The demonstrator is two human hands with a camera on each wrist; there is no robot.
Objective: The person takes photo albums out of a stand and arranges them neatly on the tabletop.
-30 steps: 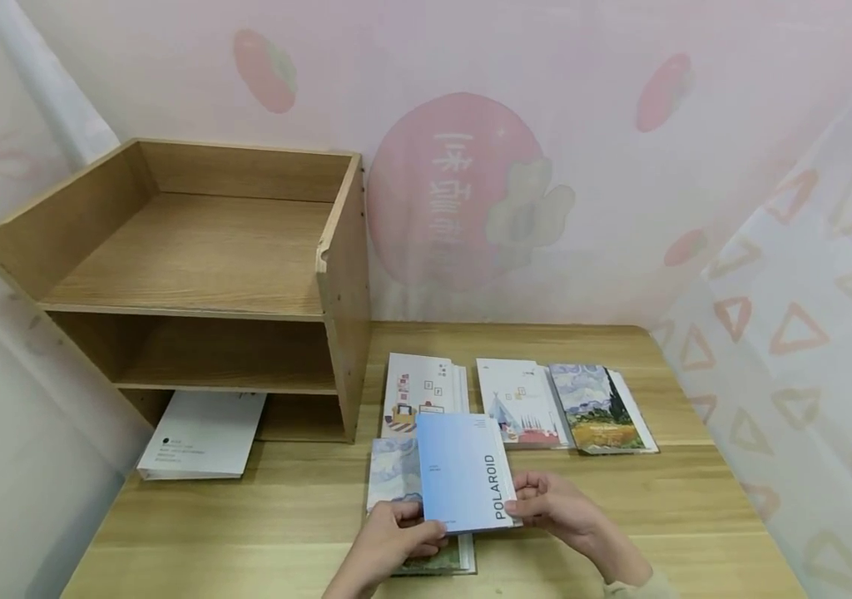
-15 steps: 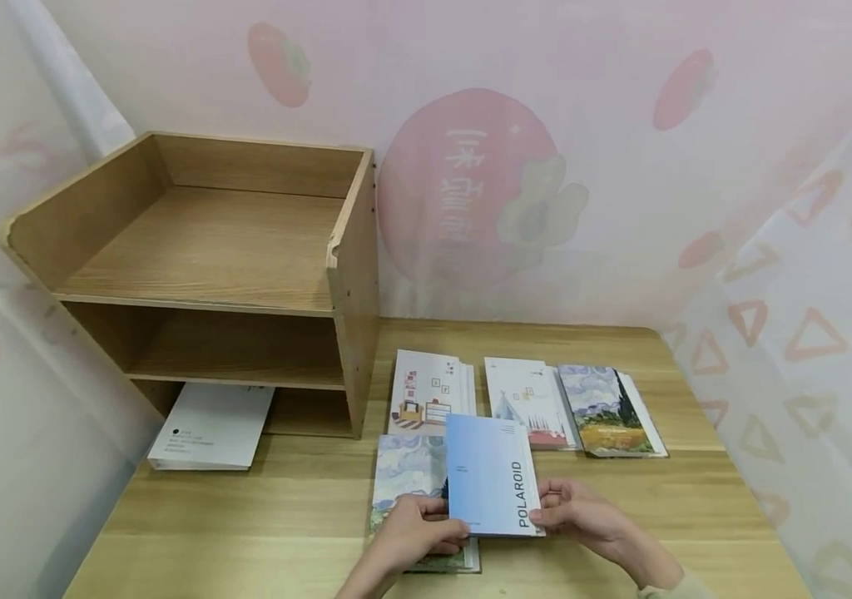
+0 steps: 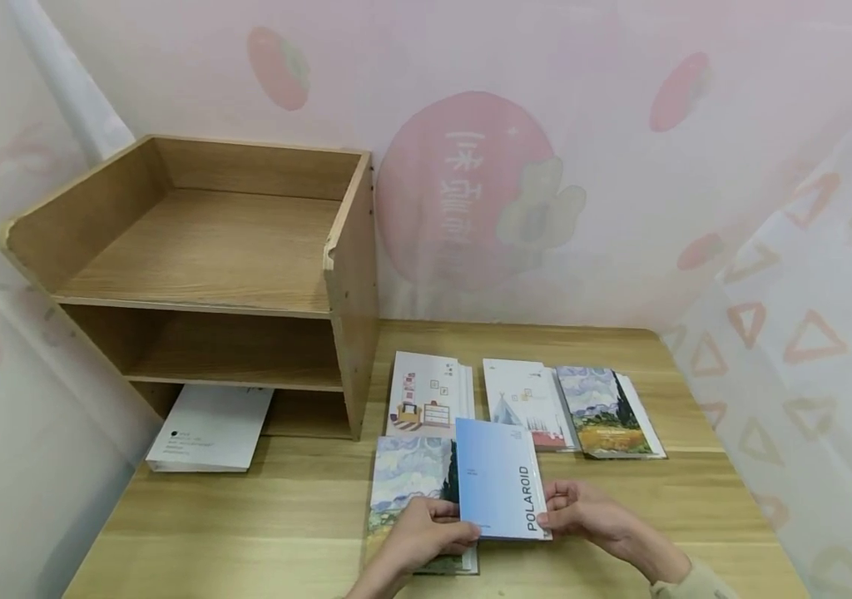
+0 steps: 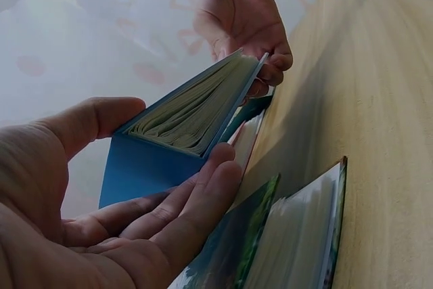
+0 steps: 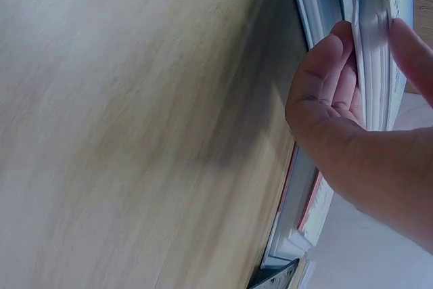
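A light blue photo album (image 3: pixel 499 482) marked POLAROID is held above the table by both hands. My left hand (image 3: pixel 426 537) grips its lower left corner, thumb on the cover and fingers underneath. At the lower right edge, my right hand (image 3: pixel 583 520) pinches it between thumb and fingers. The left wrist view shows the album's blue spine (image 4: pixel 145 174) and its fanned pages (image 4: pixel 199 109). Partly covered below it lies an album with a painted landscape cover (image 3: pixel 407 478). Behind stands a white album with a furniture drawing (image 3: pixel 426 395), lying flat and partly overlapped in view.
Towards the back right lie a white album with a tent drawing (image 3: pixel 519 399) and another landscape album (image 3: pixel 601 408). A wooden shelf unit (image 3: pixel 351 299) stands on the left of the table (image 3: pixel 261 524). A white album (image 3: pixel 212 428) juts out of its lowest compartment.
Both hands have carried the blue album a little to the right, uncovering more of the landscape album beneath. The grip looks the same. The head view has shifted slightly.
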